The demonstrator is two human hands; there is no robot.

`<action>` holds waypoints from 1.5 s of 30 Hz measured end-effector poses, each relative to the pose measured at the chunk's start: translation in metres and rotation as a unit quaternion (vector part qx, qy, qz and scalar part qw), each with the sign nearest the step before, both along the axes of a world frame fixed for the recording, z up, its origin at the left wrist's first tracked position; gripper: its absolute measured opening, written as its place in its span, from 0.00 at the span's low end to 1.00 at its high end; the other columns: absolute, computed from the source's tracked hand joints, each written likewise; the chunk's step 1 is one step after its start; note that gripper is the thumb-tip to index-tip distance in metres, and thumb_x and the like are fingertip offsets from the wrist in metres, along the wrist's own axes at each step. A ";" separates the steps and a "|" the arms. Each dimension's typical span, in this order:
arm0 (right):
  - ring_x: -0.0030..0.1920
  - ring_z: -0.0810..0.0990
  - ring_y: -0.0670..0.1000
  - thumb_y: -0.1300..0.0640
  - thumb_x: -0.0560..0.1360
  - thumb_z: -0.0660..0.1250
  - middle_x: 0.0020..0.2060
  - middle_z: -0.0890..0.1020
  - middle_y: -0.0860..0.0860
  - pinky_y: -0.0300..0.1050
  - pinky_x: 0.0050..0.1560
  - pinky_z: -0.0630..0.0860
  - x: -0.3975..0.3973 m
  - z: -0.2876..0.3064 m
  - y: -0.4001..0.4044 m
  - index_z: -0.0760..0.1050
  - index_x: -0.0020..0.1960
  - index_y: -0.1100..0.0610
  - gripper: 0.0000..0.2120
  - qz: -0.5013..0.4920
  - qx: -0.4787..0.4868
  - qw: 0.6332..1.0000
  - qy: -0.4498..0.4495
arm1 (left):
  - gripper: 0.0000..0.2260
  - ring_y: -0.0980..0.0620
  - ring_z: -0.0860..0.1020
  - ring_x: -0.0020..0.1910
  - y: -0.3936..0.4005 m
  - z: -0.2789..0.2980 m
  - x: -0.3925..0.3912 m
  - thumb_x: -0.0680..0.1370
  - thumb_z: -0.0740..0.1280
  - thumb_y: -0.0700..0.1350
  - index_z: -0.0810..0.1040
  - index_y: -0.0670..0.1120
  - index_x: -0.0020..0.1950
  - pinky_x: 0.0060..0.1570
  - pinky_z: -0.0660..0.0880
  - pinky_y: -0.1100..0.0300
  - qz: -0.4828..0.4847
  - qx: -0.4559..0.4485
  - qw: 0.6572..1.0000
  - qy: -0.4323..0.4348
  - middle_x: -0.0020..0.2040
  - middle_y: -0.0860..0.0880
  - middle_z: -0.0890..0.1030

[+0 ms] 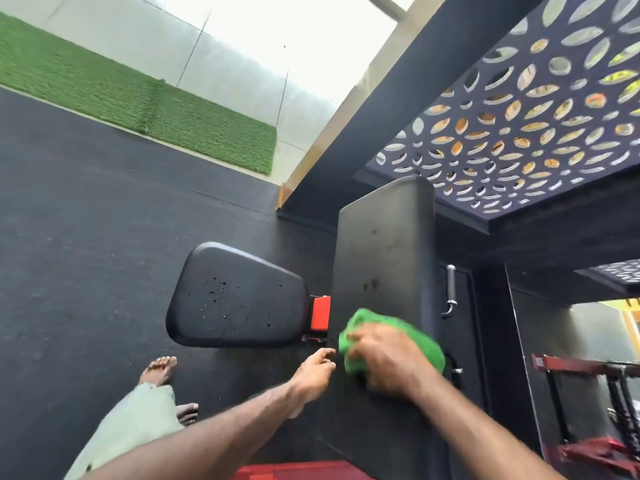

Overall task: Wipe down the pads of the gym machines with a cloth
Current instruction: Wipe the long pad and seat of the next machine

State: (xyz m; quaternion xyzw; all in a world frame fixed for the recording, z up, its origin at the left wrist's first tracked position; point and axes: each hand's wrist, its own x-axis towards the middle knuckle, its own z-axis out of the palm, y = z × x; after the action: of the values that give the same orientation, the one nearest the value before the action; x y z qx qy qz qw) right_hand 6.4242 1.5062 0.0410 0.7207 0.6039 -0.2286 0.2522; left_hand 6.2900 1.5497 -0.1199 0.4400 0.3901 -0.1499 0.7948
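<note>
A long black back pad of a gym bench runs through the middle of the view. My right hand grips a bunched green cloth and presses it on the lower part of that pad; the hand is motion-blurred. My left hand holds the pad's left edge, fingers curled over it. A black seat pad with several water droplets lies to the left, joined by a red bracket.
Black rubber floor spreads to the left, with a strip of green turf along a white wall. A dark perforated screen stands behind the bench. Red machine frames sit at right. My bare feet are below the seat.
</note>
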 end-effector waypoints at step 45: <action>0.59 0.82 0.52 0.55 0.72 0.71 0.55 0.84 0.47 0.43 0.57 0.75 -0.005 -0.025 0.052 0.82 0.60 0.45 0.17 0.103 -0.113 0.988 -0.036 | 0.26 0.51 0.77 0.48 -0.045 -0.046 -0.001 0.78 0.57 0.39 0.72 0.61 0.72 0.45 0.74 0.58 0.099 0.021 0.994 0.041 0.56 0.53 0.78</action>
State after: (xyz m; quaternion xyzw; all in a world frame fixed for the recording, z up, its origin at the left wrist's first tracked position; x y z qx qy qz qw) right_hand 6.4190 1.5583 0.0164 0.6292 0.6356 -0.2423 0.3760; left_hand 6.2890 1.5048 -0.1657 0.4090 0.4670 -0.0803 0.7798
